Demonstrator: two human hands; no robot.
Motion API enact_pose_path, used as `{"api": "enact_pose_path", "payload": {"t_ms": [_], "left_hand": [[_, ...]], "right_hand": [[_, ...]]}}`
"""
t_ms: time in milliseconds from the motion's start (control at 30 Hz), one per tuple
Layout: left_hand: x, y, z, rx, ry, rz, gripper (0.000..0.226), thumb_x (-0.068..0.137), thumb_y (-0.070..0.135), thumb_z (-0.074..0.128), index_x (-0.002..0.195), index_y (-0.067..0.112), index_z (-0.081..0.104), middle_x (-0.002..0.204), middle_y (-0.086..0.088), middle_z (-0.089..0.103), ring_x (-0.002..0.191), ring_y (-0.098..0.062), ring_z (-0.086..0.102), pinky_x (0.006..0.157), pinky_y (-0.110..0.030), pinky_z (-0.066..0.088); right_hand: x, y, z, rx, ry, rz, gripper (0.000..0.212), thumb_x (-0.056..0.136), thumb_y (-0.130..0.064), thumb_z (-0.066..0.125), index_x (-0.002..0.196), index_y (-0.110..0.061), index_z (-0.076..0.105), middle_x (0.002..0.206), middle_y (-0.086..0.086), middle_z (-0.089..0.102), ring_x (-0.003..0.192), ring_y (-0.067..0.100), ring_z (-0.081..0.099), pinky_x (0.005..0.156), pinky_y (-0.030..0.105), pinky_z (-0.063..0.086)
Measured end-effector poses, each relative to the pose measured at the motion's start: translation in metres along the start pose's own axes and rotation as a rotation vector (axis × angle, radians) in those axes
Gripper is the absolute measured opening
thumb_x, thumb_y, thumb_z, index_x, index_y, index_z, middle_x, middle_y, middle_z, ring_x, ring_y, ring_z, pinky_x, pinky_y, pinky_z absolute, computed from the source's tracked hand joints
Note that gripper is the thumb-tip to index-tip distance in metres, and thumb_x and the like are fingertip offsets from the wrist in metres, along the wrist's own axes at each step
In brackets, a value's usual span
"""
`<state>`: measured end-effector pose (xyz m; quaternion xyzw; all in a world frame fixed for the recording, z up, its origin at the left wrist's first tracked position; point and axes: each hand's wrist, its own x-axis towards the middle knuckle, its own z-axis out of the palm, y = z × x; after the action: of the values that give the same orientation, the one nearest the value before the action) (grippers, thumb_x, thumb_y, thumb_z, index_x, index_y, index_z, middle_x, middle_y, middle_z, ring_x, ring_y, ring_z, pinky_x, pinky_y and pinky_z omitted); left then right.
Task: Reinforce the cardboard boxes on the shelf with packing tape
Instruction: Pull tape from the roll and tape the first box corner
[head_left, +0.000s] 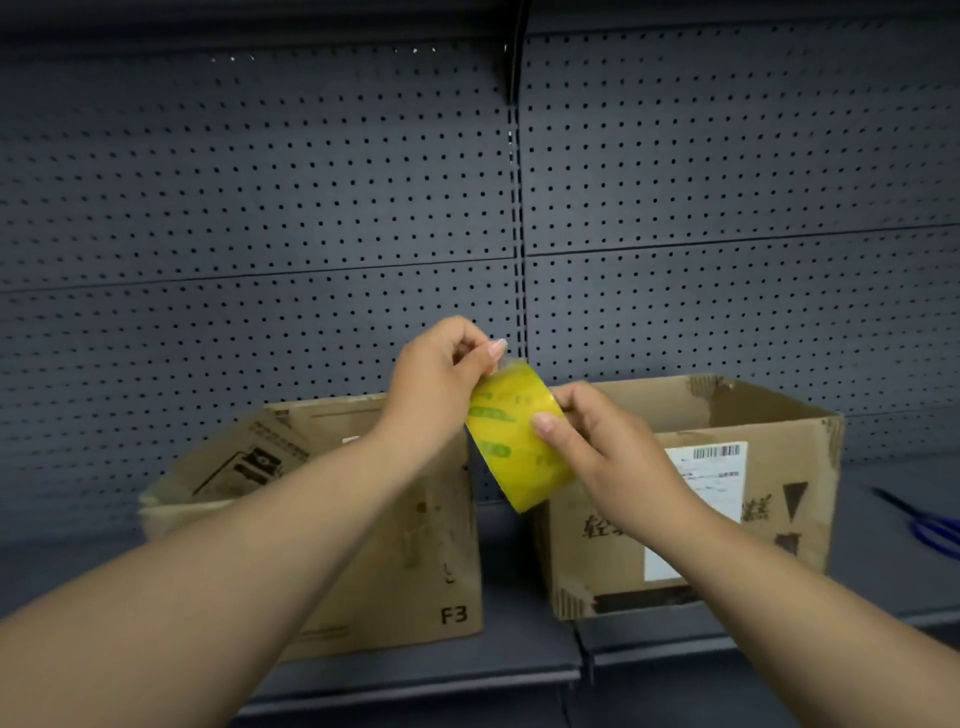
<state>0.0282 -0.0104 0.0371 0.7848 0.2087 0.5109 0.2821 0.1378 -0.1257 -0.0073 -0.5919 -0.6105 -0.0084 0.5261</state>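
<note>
Between the two open cardboard boxes on the shelf, a yellow tape roll is held up, the right hand gripping its lower side while the left hand pinches its top edge.

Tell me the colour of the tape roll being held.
The tape roll is translucent yellow with green printed markings, seen in the head view.

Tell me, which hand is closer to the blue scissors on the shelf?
Right. The right hand, holding the yellow tape roll, is left of the scissors, in front of the labelled box. The left hand, pinching the roll's top, is even farther left.
</note>
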Motion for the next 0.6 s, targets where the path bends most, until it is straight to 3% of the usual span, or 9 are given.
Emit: {"api": "enact_pose_path", "payload": {"t_ms": [133, 233, 300, 467, 600], "left_hand": [[-0.008, -0.019, -0.013, 0.013, -0.034, 0.006, 0.022, 0.090, 0.021, 0.060, 0.068, 0.016, 0.055, 0.065, 0.002, 0.060, 0.060, -0.009, 0.050, 0.062, -0.028, 0.043], [-0.009, -0.024, -0.020, 0.023, -0.086, 0.038, 0.019, 0.090, 0.020, 0.059, 0.072, 0.014, 0.056, 0.066, 0.002, 0.061, 0.059, -0.004, 0.052, 0.060, -0.020, 0.043], [-0.007, -0.023, -0.023, -0.020, -0.113, 0.031, 0.018, 0.091, 0.017, 0.057, 0.074, 0.011, 0.055, 0.066, 0.001, 0.060, 0.051, 0.003, 0.052, 0.053, -0.011, 0.041], [0.001, -0.028, -0.025, -0.148, -0.107, -0.041, 0.020, 0.091, 0.014, 0.057, 0.072, 0.011, 0.053, 0.061, -0.003, 0.059, 0.047, -0.003, 0.056, 0.058, -0.023, 0.049], [0.003, -0.030, -0.015, -0.157, -0.052, -0.081, 0.023, 0.094, 0.017, 0.054, 0.071, 0.014, 0.050, 0.066, -0.002, 0.061, 0.049, -0.004, 0.059, 0.062, -0.027, 0.052]], "right_hand": [[-0.012, 0.002, 0.025, 0.376, -0.153, 0.129, 0.022, 0.085, -0.039, 0.059, 0.096, -0.021, 0.055, 0.081, -0.010, 0.068, 0.078, 0.003, 0.062, 0.071, 0.022, 0.050], [-0.022, 0.008, 0.031, 0.247, -0.290, 0.168, 0.028, 0.081, -0.027, 0.069, 0.106, -0.021, 0.060, 0.101, -0.006, 0.069, 0.095, 0.006, 0.065, 0.086, 0.027, 0.052], [-0.027, 0.010, 0.031, 0.171, -0.296, 0.186, 0.031, 0.079, -0.026, 0.071, 0.108, -0.020, 0.061, 0.106, -0.004, 0.069, 0.099, 0.008, 0.064, 0.092, 0.032, 0.050], [-0.037, -0.001, 0.027, 0.451, -0.175, 0.173, 0.022, 0.077, -0.010, 0.071, 0.096, -0.014, 0.062, 0.085, -0.009, 0.072, 0.080, 0.000, 0.065, 0.071, 0.014, 0.049], [-0.044, -0.004, 0.025, 0.536, -0.046, 0.146, 0.017, 0.073, -0.019, 0.062, 0.089, -0.012, 0.062, 0.072, -0.011, 0.070, 0.068, -0.001, 0.063, 0.061, 0.011, 0.046]]}}
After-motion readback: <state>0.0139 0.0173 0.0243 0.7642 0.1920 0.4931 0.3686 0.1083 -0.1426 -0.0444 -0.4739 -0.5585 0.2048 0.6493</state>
